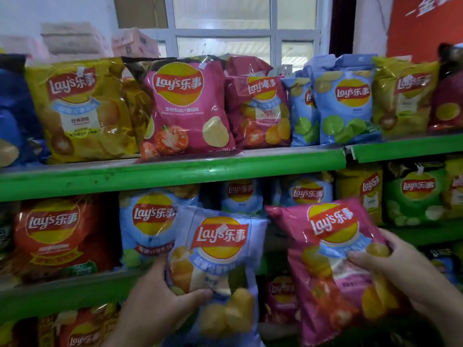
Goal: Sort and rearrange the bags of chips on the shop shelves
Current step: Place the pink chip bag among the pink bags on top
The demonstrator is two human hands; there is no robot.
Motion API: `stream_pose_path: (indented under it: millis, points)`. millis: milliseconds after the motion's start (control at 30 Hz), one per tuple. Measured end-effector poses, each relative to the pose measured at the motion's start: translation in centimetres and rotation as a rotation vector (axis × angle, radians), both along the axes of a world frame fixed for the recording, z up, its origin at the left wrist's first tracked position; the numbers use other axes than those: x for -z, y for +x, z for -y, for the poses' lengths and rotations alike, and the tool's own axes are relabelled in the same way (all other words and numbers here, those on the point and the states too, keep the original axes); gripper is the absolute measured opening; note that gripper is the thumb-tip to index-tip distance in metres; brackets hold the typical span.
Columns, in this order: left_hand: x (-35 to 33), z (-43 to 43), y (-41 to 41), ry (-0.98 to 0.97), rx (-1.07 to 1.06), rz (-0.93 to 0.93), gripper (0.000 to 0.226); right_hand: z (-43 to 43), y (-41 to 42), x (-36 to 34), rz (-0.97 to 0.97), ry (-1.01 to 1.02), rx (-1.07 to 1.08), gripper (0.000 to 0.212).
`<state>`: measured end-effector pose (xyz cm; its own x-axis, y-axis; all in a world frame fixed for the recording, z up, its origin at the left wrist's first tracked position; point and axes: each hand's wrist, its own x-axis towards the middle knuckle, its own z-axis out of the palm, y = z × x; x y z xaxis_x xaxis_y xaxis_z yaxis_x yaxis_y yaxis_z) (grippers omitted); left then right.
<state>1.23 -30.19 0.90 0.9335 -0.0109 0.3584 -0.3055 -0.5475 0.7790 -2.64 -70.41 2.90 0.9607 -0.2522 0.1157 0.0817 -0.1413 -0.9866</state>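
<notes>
I'm getting soft daylight from the window (223, 28) up top — it's washed out, nearly white. Glare streaks the glossy bags (185, 106) on the upper shelf (175, 169); the lower shelf (62, 294) sits dimmer. Edges bow and smear, and the boxes (72, 38) top left are blurred.

Your left hand (160, 299) grips a pale lavender foil bag of chips (218, 266), thumb across its front, while your right hand (400, 269) holds a pink foil bag of tomato chips (333, 259) tilted beside it. Both bags are in front of the middle green metal shelf (62, 291). On the top green shelf (175, 169) stand yellow, pink and light blue bags.
</notes>
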Motion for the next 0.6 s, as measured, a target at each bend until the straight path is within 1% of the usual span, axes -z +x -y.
stream_pose_path:
  millis: [100,200,367,400,433,533,600]
  points:
    - [-0.5,2.8,2.3,-0.062,0.000,0.020,0.081,3.0,-1.6,-0.3,0.011,0.033,0.002,0.075]
    - [-1.9,5.9,4.9,-0.130,-0.034,0.090,0.070,4.0,-2.2,-1.9,0.087,0.103,-0.015,0.074]
    - [-3.9,10.5,8.6,-0.175,-0.018,0.153,0.051,1.8,-0.9,-6.9,0.320,0.216,-0.030,0.055]
    - [-3.8,11.2,9.2,-0.185,-0.049,0.162,0.053,1.1,-0.4,-8.0,0.368,0.226,-0.029,0.056]
    - [-3.5,11.7,9.8,-0.192,-0.086,0.166,0.057,0.4,0.2,-9.1,0.411,0.231,-0.025,0.062]
    - [-2.5,12.7,11.5,-0.213,-0.117,0.166,0.072,-1.8,2.3,-12.1,0.500,0.229,0.015,0.086]
    - [-2.0,12.8,12.6,-0.250,-0.127,0.124,0.076,-2.9,3.8,-13.9,0.542,0.220,0.045,0.088]
